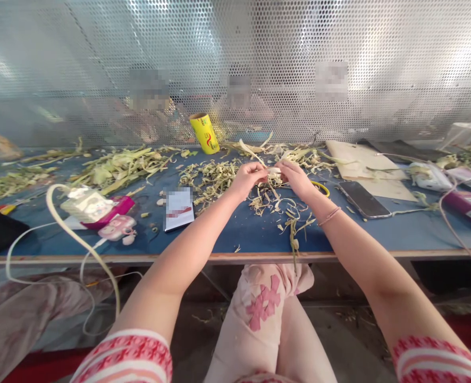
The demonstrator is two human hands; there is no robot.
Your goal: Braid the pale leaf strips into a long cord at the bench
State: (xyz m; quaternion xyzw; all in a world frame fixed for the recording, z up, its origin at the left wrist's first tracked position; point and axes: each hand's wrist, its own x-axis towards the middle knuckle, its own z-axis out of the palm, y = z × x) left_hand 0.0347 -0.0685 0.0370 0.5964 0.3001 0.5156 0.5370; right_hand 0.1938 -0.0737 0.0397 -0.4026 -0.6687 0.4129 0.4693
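Over the middle of the blue table [227, 242], both my hands meet at a pale, dry plant stalk [274, 172]. My left hand [247, 180] is closed, its thumb and fingers pinching the stalk from the left. From the right, my right hand [297, 178] pinches it too; its fingertips are partly hidden. A long pale strip [251, 151] sticks up behind my left fingers. Beneath and around both hands lies a loose heap of curled, pale green plant scraps [215, 178]. Several more scraps [293, 226] trail toward the table's front edge.
A yellow cardboard tube [204, 134] stands tilted before the perforated metal panel [283, 48]. One phone [179, 209] lies left, another phone [363, 200] right, near brown paper [363, 159]. White cables hang from a charger [90, 205]. A stalk pile [127, 167] lies left.
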